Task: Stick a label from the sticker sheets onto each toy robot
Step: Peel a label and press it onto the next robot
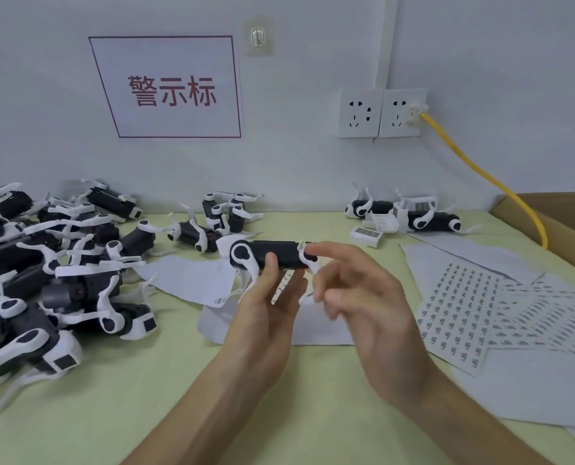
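Observation:
My left hand [266, 310] grips a black-and-white toy robot [269, 255] held above the table, thumb on its black body. A narrow strip of labels [281, 287] also lies between that hand's fingers. My right hand [360, 297] is beside the robot's right end, forefinger stretched out with a small label [302, 245] at its tip, touching the robot's top edge. Sticker sheets [460, 307] with rows of small grey labels lie on the table to the right.
A large heap of toy robots [44, 263] covers the left of the green table [145, 397]. More robots [219, 216] sit at the back middle, others [413, 216] at the back right with small white boxes [366, 234]. Backing paper [192, 280], a cardboard box [554, 213] and a yellow cable [480, 172] are nearby.

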The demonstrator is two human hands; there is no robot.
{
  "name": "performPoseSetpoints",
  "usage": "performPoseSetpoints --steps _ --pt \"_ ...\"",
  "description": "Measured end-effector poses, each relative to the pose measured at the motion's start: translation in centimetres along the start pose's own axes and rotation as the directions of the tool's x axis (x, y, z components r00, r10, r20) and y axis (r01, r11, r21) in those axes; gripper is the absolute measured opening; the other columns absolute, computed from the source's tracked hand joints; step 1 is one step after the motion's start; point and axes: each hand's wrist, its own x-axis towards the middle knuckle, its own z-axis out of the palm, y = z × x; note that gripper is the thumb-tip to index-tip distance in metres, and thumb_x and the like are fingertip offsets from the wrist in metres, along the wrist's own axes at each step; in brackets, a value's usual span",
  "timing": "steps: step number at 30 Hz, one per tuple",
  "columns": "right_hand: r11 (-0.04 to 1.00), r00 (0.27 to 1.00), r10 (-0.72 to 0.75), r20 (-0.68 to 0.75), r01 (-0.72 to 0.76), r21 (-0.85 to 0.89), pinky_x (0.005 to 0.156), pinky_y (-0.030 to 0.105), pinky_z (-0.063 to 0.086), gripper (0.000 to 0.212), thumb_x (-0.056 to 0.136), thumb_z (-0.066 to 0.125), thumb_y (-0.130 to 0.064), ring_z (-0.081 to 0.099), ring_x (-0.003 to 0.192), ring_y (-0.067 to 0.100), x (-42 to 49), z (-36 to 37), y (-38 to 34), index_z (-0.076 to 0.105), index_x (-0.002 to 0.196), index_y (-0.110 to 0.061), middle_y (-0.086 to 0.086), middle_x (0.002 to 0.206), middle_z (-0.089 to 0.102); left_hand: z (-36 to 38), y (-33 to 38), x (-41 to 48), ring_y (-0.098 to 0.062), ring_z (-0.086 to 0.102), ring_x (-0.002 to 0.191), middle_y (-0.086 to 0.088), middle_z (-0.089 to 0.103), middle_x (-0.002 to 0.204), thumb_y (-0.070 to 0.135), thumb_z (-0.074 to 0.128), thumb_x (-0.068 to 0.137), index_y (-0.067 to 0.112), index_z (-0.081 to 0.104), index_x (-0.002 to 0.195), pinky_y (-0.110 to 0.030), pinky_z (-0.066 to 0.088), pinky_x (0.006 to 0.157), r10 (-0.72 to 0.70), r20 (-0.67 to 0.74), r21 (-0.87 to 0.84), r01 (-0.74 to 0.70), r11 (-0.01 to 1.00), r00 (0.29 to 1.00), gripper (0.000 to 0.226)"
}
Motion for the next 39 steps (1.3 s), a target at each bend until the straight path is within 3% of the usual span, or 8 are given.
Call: performPoseSetpoints --steps 3,6,10,17,20,30,34,39 --pt "0.751 0.924 0.338 0.18 -0.381 0.539 0.054 0.027 0.032 0.055 0.072 0.058 -0.013 0.029 0.058 0.017 -0.1 0.7 0.4 0.071 0.125 -0.014 0.005 0.067 0.045 0.0 0.2 -0.3 -0.03 0.063 0.11 -0.005 0.068 0.111 0.06 0.065 0.081 0.008 0.064 0.138 -0.039 0.061 0.078 -0.111 0.017 0.043 0.11 0.993 0.994 0.077" --pt "0.571 0.868 0.42 0.265 -0.48 0.666 0.048 0.025 0.026 0.058 0.075 0.053 -0.017 0.024 0.056 0.016 -0.7 1.5 1.0 0.07 0.13 -0.019 0.002 0.063 0.037 0.3 0.4 -0.7 -0.024 0.069 0.111 -0.002 0.072 0.124 0.07 0.065 0.076 0.01 0.065 0.134 -0.033 0.059 0.065 -0.199 0.056 0.008 0.199 0.98 0.978 0.083" --pt "0.511 0.849 0.439 0.294 -0.505 0.696 0.045 0.024 0.024 0.058 0.079 0.048 -0.017 0.028 0.052 0.014 -1.0 1.4 1.0 0.069 0.132 -0.026 0.0 0.061 0.034 0.5 0.6 -1.0 -0.015 0.078 0.094 0.003 0.078 0.104 0.064 0.065 0.083 0.018 0.07 0.113 -0.03 0.061 0.063 -0.204 0.087 -0.057 0.209 0.976 0.975 0.056" --pt "0.462 0.828 0.456 0.327 -0.534 0.708 0.041 0.022 0.023 0.053 0.082 0.051 -0.019 0.029 0.05 0.013 -1.4 2.0 1.3 0.069 0.13 -0.031 0.001 0.062 0.038 0.9 0.5 -1.8 -0.01 0.076 0.099 0.001 0.078 0.115 0.065 0.065 0.078 0.019 0.084 0.098 -0.026 0.061 0.065 -0.198 0.153 0.101 0.184 0.978 0.968 0.053" --pt "0.474 0.838 0.459 0.295 -0.512 0.716 0.04 0.023 0.024 0.051 0.082 0.053 -0.02 0.024 0.052 0.013 -1.3 1.9 1.2 0.07 0.129 -0.032 0.0 0.063 0.036 1.2 0.7 -2.2 -0.014 0.077 0.087 -0.005 0.078 0.114 0.06 0.066 0.078 0.011 0.07 0.119 -0.027 0.057 0.053 -0.173 0.17 0.136 0.151 0.979 0.97 0.065" --pt "0.483 0.861 0.425 0.279 -0.477 0.735 0.046 0.026 0.025 0.047 0.09 0.05 -0.022 0.028 0.05 0.013 -1.2 1.6 1.3 0.068 0.131 -0.034 0.0 0.063 0.036 1.3 1.0 -2.6 -0.025 0.064 0.046 -0.008 0.074 0.079 0.051 0.069 0.079 0.025 0.075 0.082 -0.026 0.048 0.037 -0.131 0.183 0.217 0.09 0.972 0.974 0.028" --pt "0.476 0.857 0.441 0.266 -0.474 0.74 0.045 0.026 0.026 0.046 0.09 0.05 -0.022 0.029 0.05 0.014 -1.3 1.7 1.3 0.069 0.131 -0.033 0.0 0.063 0.036 1.6 1.1 -2.6 -0.018 0.068 0.056 -0.005 0.073 0.077 0.049 0.07 0.081 0.012 0.059 0.116 -0.025 0.05 0.04 -0.135 0.117 0.188 0.111 0.976 0.984 0.052" --pt "0.48 0.851 0.462 0.249 -0.476 0.737 0.045 0.026 0.024 0.045 0.089 0.051 -0.022 0.028 0.05 0.014 -1.5 1.9 1.3 0.071 0.129 -0.031 0.0 0.062 0.036 1.5 0.6 -2.5 -0.015 0.057 0.042 0.001 0.066 0.058 0.055 0.069 0.078 -0.004 0.051 0.141 -0.019 0.046 0.04 -0.155 0.073 0.227 0.135 0.964 0.985 0.087"
